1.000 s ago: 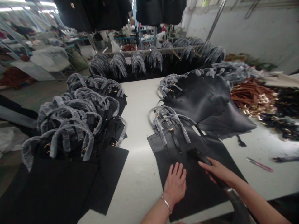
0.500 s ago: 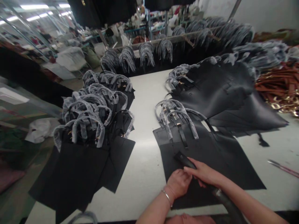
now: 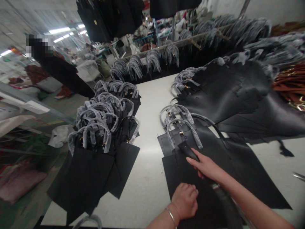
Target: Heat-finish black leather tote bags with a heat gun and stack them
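Observation:
My right hand (image 3: 207, 165) is closed around a long black strap (image 3: 187, 151). Its flat end points up and left over a black bag panel (image 3: 190, 171), and past my hand a blurred silvery fitting shows on it. Lower down, my left hand (image 3: 184, 200) has its fingers curled against the black material; whatever it may grip is hidden. Above both hands lie plastic-wrapped bag handles (image 3: 196, 140) and a short tab with a gold buckle (image 3: 181, 133).
Black bag pieces (image 3: 90, 178) with wrapped handles are piled on the left of the white table (image 3: 147, 159). Large black sheets (image 3: 238, 95) and brown straps (image 3: 292, 82) lie at right. Scissors-like metal tips (image 3: 299, 176) show at the edge. A person (image 3: 62, 70) stands beyond.
My left hand has come away from my right hand and moved down toward me. My right hand, still holding the strap, has shifted slightly up. The view has swung left.

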Motion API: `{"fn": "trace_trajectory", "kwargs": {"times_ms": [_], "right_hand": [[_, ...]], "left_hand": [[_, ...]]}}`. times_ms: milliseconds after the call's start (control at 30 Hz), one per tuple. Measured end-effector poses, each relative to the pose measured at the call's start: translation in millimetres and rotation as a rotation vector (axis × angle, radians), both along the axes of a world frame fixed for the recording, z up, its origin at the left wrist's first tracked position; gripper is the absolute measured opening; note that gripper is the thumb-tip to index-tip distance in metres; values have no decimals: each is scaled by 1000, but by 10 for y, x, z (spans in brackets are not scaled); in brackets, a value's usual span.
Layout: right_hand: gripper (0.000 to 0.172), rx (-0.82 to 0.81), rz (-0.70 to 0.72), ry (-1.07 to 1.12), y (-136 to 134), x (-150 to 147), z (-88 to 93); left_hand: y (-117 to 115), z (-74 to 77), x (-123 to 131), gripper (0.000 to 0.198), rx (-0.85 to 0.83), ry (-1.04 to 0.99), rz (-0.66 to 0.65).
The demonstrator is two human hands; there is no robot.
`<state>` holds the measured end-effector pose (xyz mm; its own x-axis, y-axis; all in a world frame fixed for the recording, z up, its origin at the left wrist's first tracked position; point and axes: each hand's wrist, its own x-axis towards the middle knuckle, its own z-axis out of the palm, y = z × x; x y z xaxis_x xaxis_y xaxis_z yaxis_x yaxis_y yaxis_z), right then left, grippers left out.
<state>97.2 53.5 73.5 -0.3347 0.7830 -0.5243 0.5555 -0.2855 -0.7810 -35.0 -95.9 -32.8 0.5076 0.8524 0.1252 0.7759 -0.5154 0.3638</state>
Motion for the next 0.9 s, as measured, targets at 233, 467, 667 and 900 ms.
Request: {"fn": "trace_trajectory", "kwargs": {"times_ms": [233,467,667,900], "right_hand": [[65,-159,-46,59,140,168,-37],[52,-216,-27,123,449,-123,-47],[59,-94,-58,94,678,-318,-35],[70,-98,-44,38,312,114,194]], "left_hand": [[301,125,-47,43,23,11,356],[467,56,-111,50,30,105,408],[434,-57,-122,48,32,65,444],[709,-3,-288,48,18,-65,808]]}}
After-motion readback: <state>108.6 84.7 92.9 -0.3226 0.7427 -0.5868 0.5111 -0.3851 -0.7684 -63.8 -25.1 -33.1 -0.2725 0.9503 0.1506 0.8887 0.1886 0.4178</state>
